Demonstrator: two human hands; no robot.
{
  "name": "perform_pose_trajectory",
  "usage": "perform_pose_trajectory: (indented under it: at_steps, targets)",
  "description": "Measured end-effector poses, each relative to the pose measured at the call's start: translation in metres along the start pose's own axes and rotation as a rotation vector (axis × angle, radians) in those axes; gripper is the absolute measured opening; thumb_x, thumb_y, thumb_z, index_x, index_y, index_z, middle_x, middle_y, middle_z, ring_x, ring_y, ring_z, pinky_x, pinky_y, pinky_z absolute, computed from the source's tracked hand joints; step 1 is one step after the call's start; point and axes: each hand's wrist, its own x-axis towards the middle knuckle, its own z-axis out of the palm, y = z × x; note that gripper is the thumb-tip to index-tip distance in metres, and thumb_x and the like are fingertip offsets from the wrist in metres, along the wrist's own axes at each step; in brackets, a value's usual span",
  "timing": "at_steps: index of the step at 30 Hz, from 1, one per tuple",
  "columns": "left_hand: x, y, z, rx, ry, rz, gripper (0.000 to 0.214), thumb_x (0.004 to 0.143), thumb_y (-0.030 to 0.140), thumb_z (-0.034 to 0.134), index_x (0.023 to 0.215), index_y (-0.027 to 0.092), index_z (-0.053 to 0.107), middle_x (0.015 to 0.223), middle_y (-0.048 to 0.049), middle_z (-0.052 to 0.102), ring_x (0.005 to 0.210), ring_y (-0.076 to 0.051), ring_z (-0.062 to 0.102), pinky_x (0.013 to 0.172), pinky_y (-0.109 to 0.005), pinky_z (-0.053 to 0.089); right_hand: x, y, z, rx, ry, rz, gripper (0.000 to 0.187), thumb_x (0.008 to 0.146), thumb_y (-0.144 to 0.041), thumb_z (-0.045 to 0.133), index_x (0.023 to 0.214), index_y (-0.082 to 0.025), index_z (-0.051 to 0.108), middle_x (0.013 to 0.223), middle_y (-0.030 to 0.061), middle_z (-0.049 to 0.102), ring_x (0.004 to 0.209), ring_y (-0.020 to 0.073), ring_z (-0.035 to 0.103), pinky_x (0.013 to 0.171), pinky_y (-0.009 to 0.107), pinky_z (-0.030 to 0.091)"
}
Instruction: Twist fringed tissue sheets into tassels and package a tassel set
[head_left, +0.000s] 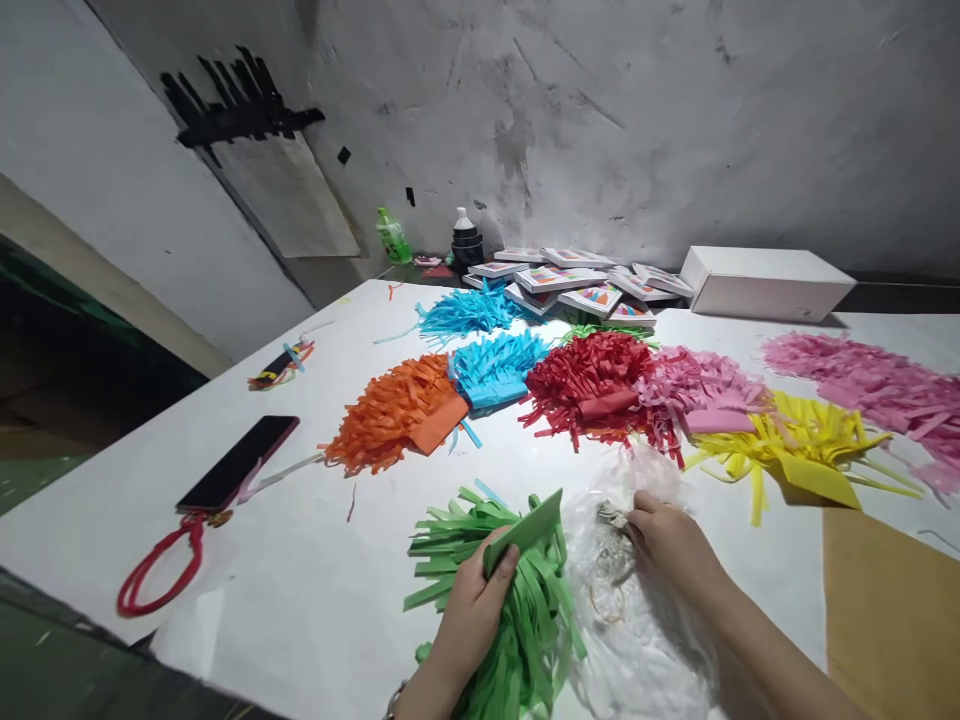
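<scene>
My left hand [472, 605] is closed on a green fringed paper tassel [534, 590], its thumb pressing the flat uncut band at the top while the strips hang down and fan out to the left. Beside it, a clear plastic bag [649, 650] lies crumpled on the white-covered table. My right hand [671, 545] is over this bag, fingers pinched together at a small greyish bundle [613, 520]; what exactly they grip is too small to make out. Beyond both hands lie an orange tassel [397, 410], a blue tassel [499, 365] and a red tassel [592, 380].
Pink tassels [701, 385] and a yellow tassel [802, 440] lie to the right, near brown cardboard [892, 610]. A phone [240, 462] with a red strap rests at left. Against the wall are several small printed boxes [559, 278] and a white box [765, 280].
</scene>
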Motion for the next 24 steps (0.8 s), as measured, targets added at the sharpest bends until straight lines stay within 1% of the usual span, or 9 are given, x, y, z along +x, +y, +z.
perform_pose_trajectory:
  at_steps: [4,7,9,12,13,15,17,20,24]
  targets:
    - [-0.004,0.004,0.001,-0.079,0.102,-0.063,0.047,0.088,0.058,0.060,0.099,0.014,0.075,0.088,-0.0081,0.076,0.095,-0.032,0.067,0.090,-0.039,0.051,-0.002,0.006,0.001,0.074,0.051,-0.006,0.027,0.091,-0.013,0.051,0.072,-0.019,0.070,0.081,0.0032,0.068,0.067,0.0140,0.067,0.060,0.023,0.044]
    - [-0.012,0.007,-0.001,-0.203,0.139,-0.114,0.055,0.086,0.064,0.061,0.103,0.014,0.074,0.094,-0.0106,0.077,0.102,-0.034,0.067,0.096,-0.042,0.050,-0.009,-0.004,-0.018,0.072,0.132,-0.041,0.029,0.086,-0.008,0.049,0.098,-0.018,0.074,0.091,0.0076,0.073,0.075,0.0207,0.069,0.066,0.031,0.047]
    - [-0.022,0.010,-0.002,-0.261,0.135,-0.135,0.063,0.085,0.068,0.059,0.112,0.013,0.072,0.104,-0.0133,0.077,0.110,-0.036,0.065,0.102,-0.045,0.048,-0.016,-0.028,-0.037,0.078,0.231,-0.118,0.034,0.090,-0.010,0.047,0.115,-0.020,0.070,0.103,0.0106,0.073,0.087,0.0258,0.068,0.075,0.039,0.046]
    - [-0.038,0.015,-0.001,-0.285,0.079,-0.081,0.073,0.088,0.073,0.050,0.126,0.013,0.068,0.123,-0.0164,0.072,0.127,-0.037,0.057,0.112,-0.047,0.040,-0.024,-0.085,-0.059,0.253,0.472,-0.431,0.015,0.097,-0.019,0.054,0.105,-0.021,0.067,0.092,0.0069,0.070,0.083,0.0204,0.063,0.078,0.036,0.045]
    - [-0.042,0.016,0.001,-0.289,0.036,-0.028,0.075,0.090,0.073,0.046,0.130,0.013,0.066,0.130,-0.0166,0.069,0.132,-0.037,0.053,0.115,-0.047,0.037,-0.025,-0.103,-0.062,0.307,0.521,-0.463,0.012,0.097,-0.022,0.058,0.105,-0.019,0.065,0.090,0.0069,0.069,0.081,0.0197,0.063,0.076,0.035,0.046]
    - [-0.050,0.016,0.005,-0.304,-0.051,0.081,0.077,0.094,0.073,0.037,0.136,0.014,0.062,0.139,-0.0158,0.063,0.139,-0.034,0.047,0.120,-0.045,0.030,-0.026,-0.131,-0.060,0.344,0.543,-0.452,0.011,0.098,-0.024,0.057,0.104,-0.018,0.065,0.090,0.0072,0.068,0.079,0.0200,0.061,0.072,0.034,0.047]
    - [-0.055,0.013,0.008,-0.319,-0.117,0.138,0.076,0.096,0.071,0.033,0.141,0.015,0.058,0.143,-0.0158,0.059,0.141,-0.033,0.044,0.122,-0.045,0.028,-0.025,-0.143,-0.052,0.367,0.557,-0.437,0.013,0.097,-0.018,0.054,0.104,-0.018,0.065,0.088,0.0069,0.068,0.077,0.0198,0.061,0.070,0.033,0.048]
    - [-0.058,0.007,0.010,-0.380,-0.131,0.131,0.075,0.095,0.070,0.039,0.144,0.015,0.055,0.147,-0.0164,0.056,0.144,-0.034,0.040,0.122,-0.047,0.029,-0.026,-0.140,-0.040,0.458,0.554,-0.418,0.014,0.095,-0.012,0.055,0.101,-0.019,0.065,0.086,0.0049,0.067,0.077,0.0182,0.061,0.070,0.031,0.049]
    - [-0.058,0.005,0.012,-0.432,-0.131,0.106,0.074,0.095,0.068,0.042,0.143,0.013,0.055,0.146,-0.0166,0.057,0.147,-0.035,0.034,0.123,-0.050,0.024,-0.029,-0.131,-0.037,0.616,0.511,-0.299,0.012,0.095,-0.018,0.057,0.086,-0.023,0.063,0.079,0.0021,0.065,0.075,0.0180,0.062,0.066,0.029,0.051]
